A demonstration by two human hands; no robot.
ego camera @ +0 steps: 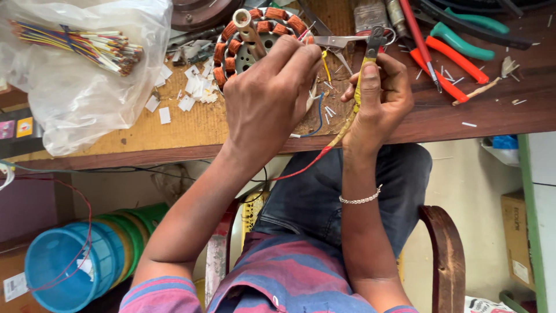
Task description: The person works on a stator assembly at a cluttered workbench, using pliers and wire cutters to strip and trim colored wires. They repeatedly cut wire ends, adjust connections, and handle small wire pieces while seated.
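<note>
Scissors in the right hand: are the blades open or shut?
Open: the scissors in the right hand show two blades spread apart.

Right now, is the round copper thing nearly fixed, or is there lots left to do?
Looks partway. Done: the stator already carries copper coils all round. In hand: the left hand pinches its lead wires, and the right hand holds scissors and a yellow sleeved wire. Left: blue and red leads hang loose.

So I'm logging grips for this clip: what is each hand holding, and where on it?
The right hand holds scissors by the handle loops, with a yellow sleeved wire running through the palm. The left hand pinches wires at the copper-wound motor core.
</note>
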